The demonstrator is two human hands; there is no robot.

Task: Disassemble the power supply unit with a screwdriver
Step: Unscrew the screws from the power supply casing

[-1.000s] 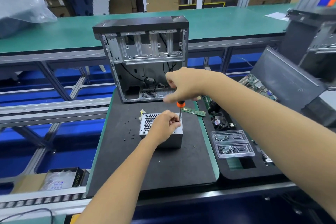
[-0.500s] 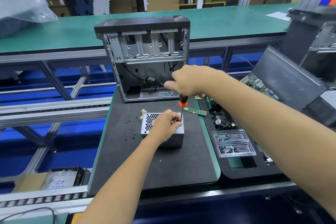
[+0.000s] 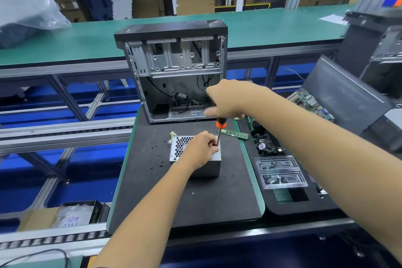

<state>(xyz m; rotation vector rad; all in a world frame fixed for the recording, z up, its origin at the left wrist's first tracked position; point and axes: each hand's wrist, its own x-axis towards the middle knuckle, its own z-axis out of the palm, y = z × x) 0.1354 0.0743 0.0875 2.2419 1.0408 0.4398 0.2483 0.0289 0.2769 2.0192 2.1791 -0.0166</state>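
A grey metal power supply unit [image 3: 179,148] with a honeycomb grille on top sits on the black mat [image 3: 195,198]. My left hand [image 3: 201,150] lies on its top right part, fingers pinching the shaft of a screwdriver [image 3: 220,128]. The screwdriver stands nearly upright with its tip at the unit's top right corner. My right hand [image 3: 226,100] grips its black and orange handle from above; its fingers are blurred. The screw under the tip is hidden.
An open, empty computer case [image 3: 174,67] stands behind the unit. Several small black screws [image 3: 159,160] lie on the mat to its left. A RAM stick [image 3: 236,134], a fan [image 3: 264,146], a clear screw tray [image 3: 280,172] and a motherboard [image 3: 311,104] lie to the right.
My right hand's fingers have shifted around the screwdriver handle and are now blurred. My left hand stays on the unit, still pinching the shaft.
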